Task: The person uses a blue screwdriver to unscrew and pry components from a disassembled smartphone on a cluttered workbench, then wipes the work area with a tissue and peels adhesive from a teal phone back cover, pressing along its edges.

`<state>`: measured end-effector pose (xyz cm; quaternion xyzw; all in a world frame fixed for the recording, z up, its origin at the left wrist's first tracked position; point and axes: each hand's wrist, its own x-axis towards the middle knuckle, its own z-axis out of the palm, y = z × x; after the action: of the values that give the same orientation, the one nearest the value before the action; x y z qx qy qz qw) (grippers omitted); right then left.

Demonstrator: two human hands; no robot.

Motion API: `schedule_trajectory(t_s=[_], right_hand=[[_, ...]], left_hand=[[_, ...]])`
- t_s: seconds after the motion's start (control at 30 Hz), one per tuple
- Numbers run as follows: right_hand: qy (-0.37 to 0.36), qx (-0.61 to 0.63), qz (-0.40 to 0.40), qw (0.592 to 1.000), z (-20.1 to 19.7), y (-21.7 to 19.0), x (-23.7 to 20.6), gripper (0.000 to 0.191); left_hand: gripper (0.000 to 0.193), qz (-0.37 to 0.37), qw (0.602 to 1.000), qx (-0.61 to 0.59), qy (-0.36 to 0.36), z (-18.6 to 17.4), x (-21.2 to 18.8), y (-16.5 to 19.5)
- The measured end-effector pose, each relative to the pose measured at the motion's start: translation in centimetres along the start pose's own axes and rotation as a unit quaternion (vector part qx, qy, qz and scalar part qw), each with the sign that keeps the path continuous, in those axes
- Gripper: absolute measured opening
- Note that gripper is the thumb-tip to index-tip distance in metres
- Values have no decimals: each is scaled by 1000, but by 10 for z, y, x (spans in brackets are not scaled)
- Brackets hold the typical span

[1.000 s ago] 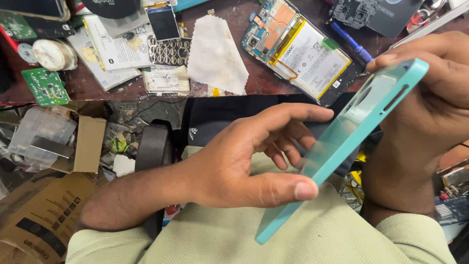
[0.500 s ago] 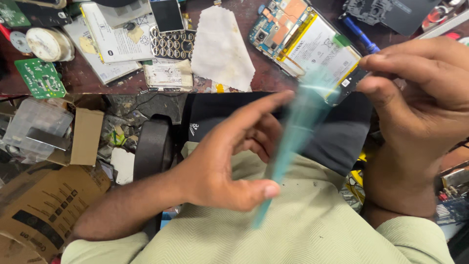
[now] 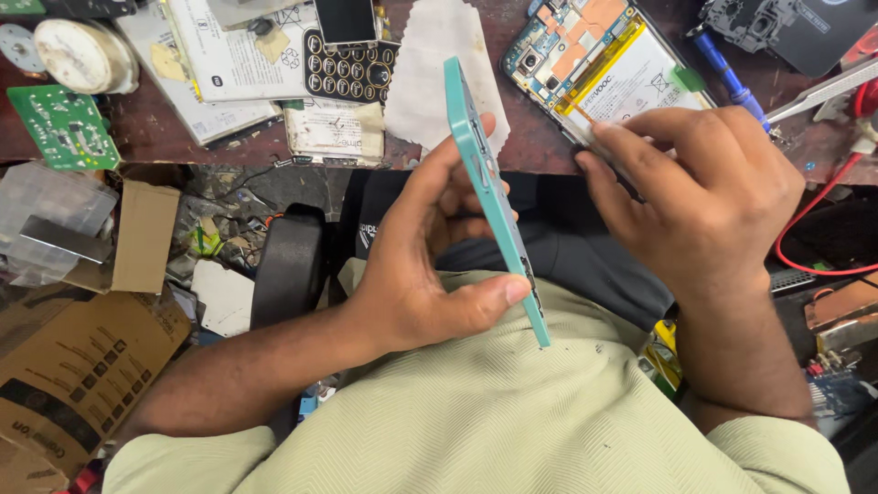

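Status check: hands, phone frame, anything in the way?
Left hand grips teal phone frame edge-on. Right hand pinches thin tool over opened phone. Nothing between them.

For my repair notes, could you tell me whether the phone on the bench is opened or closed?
Opened: the phone lies back-off, its battery and circuit boards exposed.

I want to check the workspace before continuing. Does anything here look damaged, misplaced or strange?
Yes. A phone lies on the bench with its back off, battery and circuit parts exposed. The left hand holds a teal phone cover on edge, apart from it. The bench is cluttered with a loose circuit board and a keypad.
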<state>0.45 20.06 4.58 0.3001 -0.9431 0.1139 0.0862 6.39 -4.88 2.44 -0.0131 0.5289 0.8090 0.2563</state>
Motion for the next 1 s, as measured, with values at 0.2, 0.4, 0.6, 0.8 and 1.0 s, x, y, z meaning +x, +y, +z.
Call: schedule_trajectory(t_s=[0.2, 0.4, 0.6, 0.8, 1.0], right_hand=[[5, -33, -44, 998, 0, -2, 9, 19], [3, -16, -29, 999, 6, -1, 7, 17], [15, 63, -8, 998, 8, 2, 5, 17], [5, 150, 11, 989, 7, 7, 8, 17], [16, 215, 7, 976, 5, 11, 18, 19]], left_hand=[[101, 3, 1000, 2, 3, -1, 6, -6], [103, 8, 1000, 4, -10, -1, 9, -10], [102, -8, 1000, -18, -21, 4, 13, -10], [93, -20, 996, -77, -31, 13, 20, -11], [86, 12, 995, -99, -8, 24, 25, -14]])
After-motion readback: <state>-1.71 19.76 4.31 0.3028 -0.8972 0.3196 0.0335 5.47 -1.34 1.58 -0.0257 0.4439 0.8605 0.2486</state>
